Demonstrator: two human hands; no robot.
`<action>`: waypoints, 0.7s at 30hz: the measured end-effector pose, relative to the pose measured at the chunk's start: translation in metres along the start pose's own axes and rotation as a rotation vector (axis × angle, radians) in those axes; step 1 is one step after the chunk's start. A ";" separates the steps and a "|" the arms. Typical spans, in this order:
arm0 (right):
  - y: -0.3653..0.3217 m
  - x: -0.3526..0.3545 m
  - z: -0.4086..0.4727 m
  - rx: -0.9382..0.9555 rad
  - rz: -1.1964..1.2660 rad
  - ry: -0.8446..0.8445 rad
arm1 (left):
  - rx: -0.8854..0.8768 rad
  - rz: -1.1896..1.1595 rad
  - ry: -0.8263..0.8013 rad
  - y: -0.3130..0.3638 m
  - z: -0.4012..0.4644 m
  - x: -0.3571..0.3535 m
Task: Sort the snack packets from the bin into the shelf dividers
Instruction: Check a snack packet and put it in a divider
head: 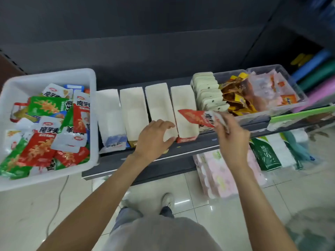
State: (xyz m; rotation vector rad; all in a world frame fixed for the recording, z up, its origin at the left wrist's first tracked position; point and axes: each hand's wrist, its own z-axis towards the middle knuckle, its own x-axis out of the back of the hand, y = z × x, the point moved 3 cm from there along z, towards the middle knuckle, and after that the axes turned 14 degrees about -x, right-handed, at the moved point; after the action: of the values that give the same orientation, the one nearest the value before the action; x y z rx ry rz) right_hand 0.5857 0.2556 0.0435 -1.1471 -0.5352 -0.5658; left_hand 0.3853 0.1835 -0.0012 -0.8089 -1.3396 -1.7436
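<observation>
- Right hand (231,132): grip closed on red packet (196,117), pinched at its white end. Fingers partly motion-blurred.
- Red packet pos.: in air, above front part of rightmost divider (183,98). Not yet inside.
- Packet long axis: runs approx. left-right, free red end pointing left, away from grip. Divider long axis runs front-back. Axes are crossed.
- Key relation: target slot lies just left of and below the right-hand grip. Judgement: packet needs to turn approx. a quarter so its length matches the slot, then go down.
- Left hand (155,136): grip holds nothing; fingers and thumb loosely curved, at front end of third divider (157,98). Contact w/ divider wall: cannot tell.
- Nearer hand: right hand, already carrying. Left hand is nearer the bin (87,73), so better placed for next pick.
- Bin: on left end of shelf (199,144), well apart from target slot; still holds many red, green and white packets.
- Front label of rightmost divider shows red, which fits the red packet.
- Risk: packet dropped crosswise may bridge the divider walls.
</observation>
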 end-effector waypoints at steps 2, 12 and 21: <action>0.000 -0.012 0.001 0.141 -0.077 -0.001 | -0.002 0.065 -0.039 0.003 0.007 -0.021; 0.035 -0.064 -0.010 0.418 -0.234 -0.286 | 0.061 0.154 -0.066 -0.001 0.011 -0.052; 0.039 -0.060 -0.018 0.414 -0.417 -0.485 | 0.128 0.110 -0.115 0.007 0.005 -0.037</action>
State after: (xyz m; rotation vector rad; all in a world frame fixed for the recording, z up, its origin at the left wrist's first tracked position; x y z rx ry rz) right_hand 0.5693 0.2586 -0.0282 -0.7697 -1.2680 -0.4963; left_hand 0.4099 0.1943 -0.0278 -0.9040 -1.4396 -1.5298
